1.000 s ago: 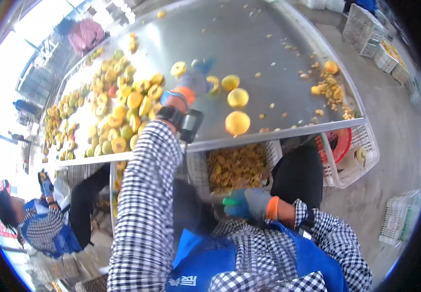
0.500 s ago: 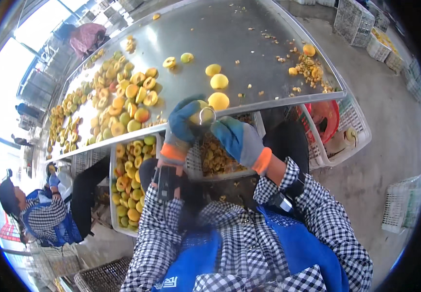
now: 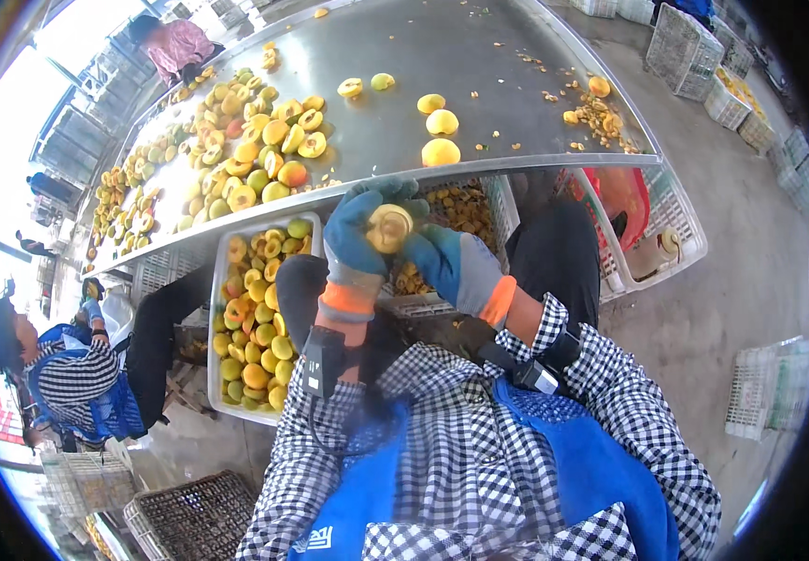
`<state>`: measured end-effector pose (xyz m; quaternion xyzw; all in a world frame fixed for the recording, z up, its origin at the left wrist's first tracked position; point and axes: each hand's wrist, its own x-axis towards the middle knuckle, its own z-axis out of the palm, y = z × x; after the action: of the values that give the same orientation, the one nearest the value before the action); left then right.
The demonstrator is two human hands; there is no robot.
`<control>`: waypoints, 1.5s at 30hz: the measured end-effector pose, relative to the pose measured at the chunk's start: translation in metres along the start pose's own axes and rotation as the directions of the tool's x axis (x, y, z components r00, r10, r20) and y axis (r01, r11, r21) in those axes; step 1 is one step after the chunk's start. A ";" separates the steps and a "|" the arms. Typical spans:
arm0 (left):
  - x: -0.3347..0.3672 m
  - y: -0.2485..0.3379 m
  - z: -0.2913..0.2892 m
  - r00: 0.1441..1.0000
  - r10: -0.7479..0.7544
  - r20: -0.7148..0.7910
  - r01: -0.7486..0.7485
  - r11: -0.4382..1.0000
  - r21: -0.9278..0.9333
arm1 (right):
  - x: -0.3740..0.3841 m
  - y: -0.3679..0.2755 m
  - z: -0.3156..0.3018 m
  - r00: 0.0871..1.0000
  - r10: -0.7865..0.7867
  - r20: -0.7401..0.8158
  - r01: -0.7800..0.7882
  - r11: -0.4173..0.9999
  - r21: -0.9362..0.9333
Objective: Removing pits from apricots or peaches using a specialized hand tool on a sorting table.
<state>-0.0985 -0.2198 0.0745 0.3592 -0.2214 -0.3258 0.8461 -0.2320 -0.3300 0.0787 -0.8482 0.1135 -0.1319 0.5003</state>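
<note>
My left hand (image 3: 359, 234), in a blue and grey glove with an orange cuff, is closed around a peach half (image 3: 389, 229). The cut face is turned up and shows a round pale hollow. My right hand (image 3: 449, 269), gloved alike, is closed with its fingertips against the fruit's right side. It grips a tool with a thin metal loop, seen clearly in the earlier frame; at this moment the fingers and fruit mostly hide it. Both hands are just below the near edge of the metal table (image 3: 395, 112), above a crate of brown-yellow scraps (image 3: 460, 208).
Many peach halves (image 3: 236, 154) lie on the table's left, with three yellow ones (image 3: 441, 122) near the middle and scraps (image 3: 601, 120) at right. A full white crate (image 3: 259, 323) stands left of my knees, another crate with a red basin (image 3: 624, 201) at right. A co-worker (image 3: 77, 374) sits at left.
My view has shifted, so the table appears slightly higher. My hands have come nearer to me, off the table edge, and the peach half's cut face is now turned up in view.
</note>
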 end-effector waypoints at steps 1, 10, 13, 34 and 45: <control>-0.003 0.001 0.002 0.999 -0.020 -0.038 0.020 1.000 0.009 | -0.001 -0.001 0.001 1.000 0.006 0.003 -0.006 1.000 0.004; -0.011 -0.012 0.018 0.964 0.266 -0.001 -0.226 0.817 0.530 | -0.004 0.018 0.010 0.996 -0.068 0.060 0.053 0.974 0.219; -0.004 -0.020 0.017 0.977 0.201 -0.068 -0.166 0.923 0.347 | -0.002 0.028 0.013 0.981 0.075 0.178 -0.144 0.898 0.416; -0.025 -0.011 0.029 0.991 -0.098 -0.093 0.133 0.815 0.564 | -0.033 0.039 0.018 0.964 -0.121 0.236 -0.066 0.754 0.653; -0.023 -0.024 0.018 0.990 -0.093 -0.107 0.139 0.798 0.586 | -0.042 0.050 0.021 0.936 -0.252 0.246 0.122 0.888 0.443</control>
<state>-0.1344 -0.2245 0.0644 0.6294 -0.2584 -0.2784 0.6780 -0.2674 -0.3229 0.0205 -0.7374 -0.0771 -0.0724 0.6671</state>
